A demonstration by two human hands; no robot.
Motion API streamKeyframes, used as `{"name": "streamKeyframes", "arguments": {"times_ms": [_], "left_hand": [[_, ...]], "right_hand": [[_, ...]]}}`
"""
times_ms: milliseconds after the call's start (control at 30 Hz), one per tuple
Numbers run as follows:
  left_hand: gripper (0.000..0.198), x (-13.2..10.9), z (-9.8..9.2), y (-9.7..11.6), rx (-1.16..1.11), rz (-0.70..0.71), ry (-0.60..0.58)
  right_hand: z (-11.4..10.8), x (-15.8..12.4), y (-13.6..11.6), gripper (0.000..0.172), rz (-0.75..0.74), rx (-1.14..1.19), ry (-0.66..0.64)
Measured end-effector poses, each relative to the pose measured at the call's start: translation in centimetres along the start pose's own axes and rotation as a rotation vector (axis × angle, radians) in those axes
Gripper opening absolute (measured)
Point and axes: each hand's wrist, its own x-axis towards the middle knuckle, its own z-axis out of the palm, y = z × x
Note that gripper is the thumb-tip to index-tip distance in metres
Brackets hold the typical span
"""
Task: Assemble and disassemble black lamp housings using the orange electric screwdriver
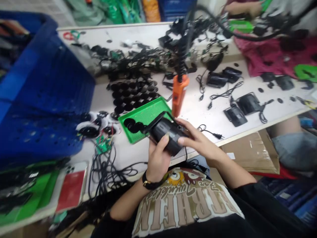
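Observation:
Both of my hands grip a black plastic housing (166,133) with a cord hanging below it, close to the table's front edge. My left hand (158,158) wraps its lower left side, thumb on top. My right hand (195,137) clasps the right end, thumb on the upper face. An orange electric screwdriver (179,94) hangs on a coiled cord just beyond the housing; I cannot tell whether the right fingertips touch it. Partly behind the housing lies a green tray (148,110), with black round discs (133,125) at its left side.
A large blue crate (44,96) stands at the left. Round black parts (132,94) lie in rows behind the tray. Speakers with wires (91,127) and a cable bundle (109,168) are at left. More black housings (247,104) lie right. Another person's arm (242,9) shows at the back.

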Motion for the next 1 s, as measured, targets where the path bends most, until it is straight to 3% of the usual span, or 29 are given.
{"name": "streamKeyframes", "arguments": {"times_ms": [167, 333, 467, 567, 700, 800, 900, 933, 1000], "left_hand": [[0.06, -0.3, 0.7, -1.5, 0.131, 0.012, -0.063], [0.067, -0.7, 2.0, -3.3, 0.166, 0.001, -0.075], [0.066, -0.3, 3.3, -3.9, 0.19, -0.054, -0.098], [0.061, -0.3, 4.0, -4.2, 0.199, -0.112, -0.091], [0.077, -0.6, 4.3, -4.9, 0.22, -0.158, -0.103], [0.099, -0.4, 4.2, -5.2, 0.267, -0.121, -0.266], [0.127, 0.4, 4.7, -4.9, 0.355, -0.001, -0.581], [0.129, 0.7, 5.0, -4.6, 0.422, 0.019, -0.674], [0.109, 1.4, 6.1, -3.7, 0.635, -0.016, -0.805]], "right_hand": [[-0.7, -3.5, 0.5, 0.097, -0.045, -0.179, 0.051], [-1.3, -5.2, 1.8, 0.09, -0.124, -0.094, 0.2], [-2.4, -6.3, 1.8, 0.091, -0.088, -0.197, 0.233], [-3.0, -6.7, 1.8, 0.102, -0.091, -0.304, 0.272], [-3.3, -6.4, 2.1, 0.099, -0.1, -0.225, 0.286], [-4.7, -6.7, 1.6, 0.092, -0.127, -0.113, 0.357], [-7.9, -9.4, -0.9, 0.089, -0.167, -0.075, 0.505], [-9.3, -10.9, -2.1, 0.089, -0.187, -0.094, 0.57], [-12.4, -14.6, -4.5, 0.087, -0.254, -0.201, 0.757]]}}
